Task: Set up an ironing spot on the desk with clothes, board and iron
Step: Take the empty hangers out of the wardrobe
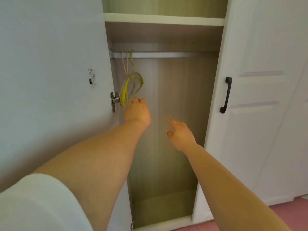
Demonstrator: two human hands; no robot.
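I face an open wardrobe compartment [175, 114]. A yellow hanger [133, 77] and two pale wire hangers [125, 64] hang at the left end of the rail [166, 55]. My left hand [137, 112] reaches up to the hangers' lower ends, back of the hand towards me. Its fingertips are hidden at the hangers, so a grip does not show. My right hand [180, 134] hovers lower in the opening with fingers spread, holding nothing. No clothes, board or iron are in view.
The open left door [50, 64] carries a hinge [114, 100] beside my left hand. A shelf [163, 19] spans above the rail. The shut right door [258, 97] has a black handle [225, 95]. Pink floor [283, 212] shows at the lower right.
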